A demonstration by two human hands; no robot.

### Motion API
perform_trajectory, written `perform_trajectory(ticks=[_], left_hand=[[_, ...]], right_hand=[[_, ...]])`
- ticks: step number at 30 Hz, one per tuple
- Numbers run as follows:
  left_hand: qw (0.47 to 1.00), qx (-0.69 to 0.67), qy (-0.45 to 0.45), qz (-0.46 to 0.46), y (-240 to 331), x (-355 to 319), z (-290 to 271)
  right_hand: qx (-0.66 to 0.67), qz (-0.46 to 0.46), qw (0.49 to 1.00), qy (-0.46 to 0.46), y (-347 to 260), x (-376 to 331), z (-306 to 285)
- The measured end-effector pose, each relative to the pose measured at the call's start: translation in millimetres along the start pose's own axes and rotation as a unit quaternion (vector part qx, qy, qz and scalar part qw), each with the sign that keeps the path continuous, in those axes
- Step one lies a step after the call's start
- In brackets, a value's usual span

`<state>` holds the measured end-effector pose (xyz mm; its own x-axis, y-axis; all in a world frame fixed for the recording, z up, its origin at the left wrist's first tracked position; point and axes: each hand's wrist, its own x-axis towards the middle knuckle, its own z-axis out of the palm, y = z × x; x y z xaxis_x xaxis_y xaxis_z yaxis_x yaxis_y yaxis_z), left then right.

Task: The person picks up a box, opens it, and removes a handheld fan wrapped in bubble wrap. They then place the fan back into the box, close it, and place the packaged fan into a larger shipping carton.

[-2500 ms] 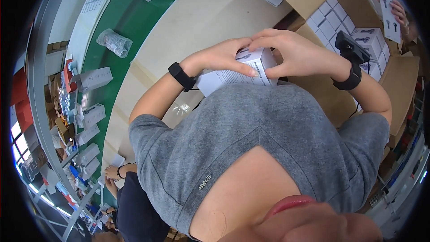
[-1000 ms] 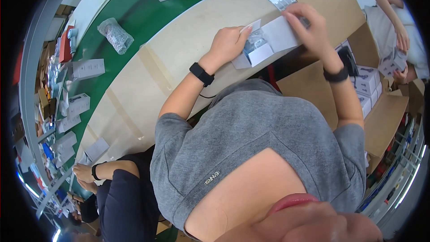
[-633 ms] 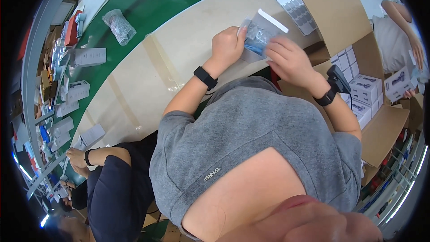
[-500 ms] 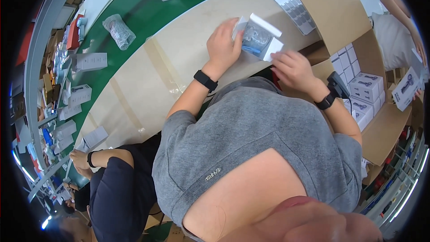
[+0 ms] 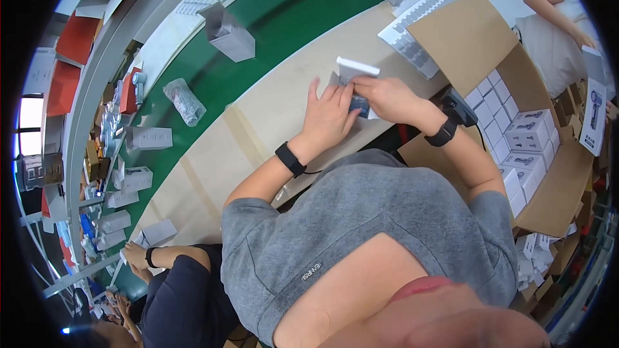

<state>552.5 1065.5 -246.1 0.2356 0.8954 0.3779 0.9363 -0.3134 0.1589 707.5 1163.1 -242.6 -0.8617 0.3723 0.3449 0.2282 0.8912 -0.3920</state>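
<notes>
A small white box (image 5: 359, 68) stands on the beige table directly in front of me, its lid flap raised at the far side. My left hand (image 5: 327, 118) grips its left side, with the thumb round the near side. My right hand (image 5: 391, 100) reaches over from the right, fingers bent at the base of the raised flap. Between the hands a bit of blue-grey content (image 5: 361, 106) shows inside the opening. The fingers cover most of the box.
At my right stands a big open carton (image 5: 556, 201) with rows of small white boxes. A sheet of grey labels (image 5: 412, 40) lies beside its flap. On the green surface are bubble-wrapped items (image 5: 185, 101) and an open white box (image 5: 233, 40). Co-workers sit left and stand far right.
My right hand has moved left and in over the box, now at its flap. The left hand's fingers have shifted over the opening, hiding most of the contents. The view has turned slightly.
</notes>
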Motion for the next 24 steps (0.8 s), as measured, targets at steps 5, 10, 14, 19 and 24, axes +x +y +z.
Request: perform_trajectory(ticks=[5,10,14,19,24], left_hand=[[0.999,0.017,-0.016,0.045,-2,11,-14],[0.993,0.032,-0.090,0.069,-7,25,-12],[0.993,0.034,-0.104,0.053,-5,32,-14],[0.994,-0.017,-0.057,0.095,8,30,-15],[0.985,-0.001,-0.145,0.095,16,45,-21]], right_hand=[[-0.100,0.023,0.993,-0.058,2,-12,-16],[-0.070,0.051,0.995,-0.049,-7,-16,-18],[-0.039,0.055,0.994,-0.081,-12,-24,-36],[0.047,-0.032,0.998,0.013,-21,-41,-40],[0.017,0.005,1.000,-0.022,-24,-48,-45]])
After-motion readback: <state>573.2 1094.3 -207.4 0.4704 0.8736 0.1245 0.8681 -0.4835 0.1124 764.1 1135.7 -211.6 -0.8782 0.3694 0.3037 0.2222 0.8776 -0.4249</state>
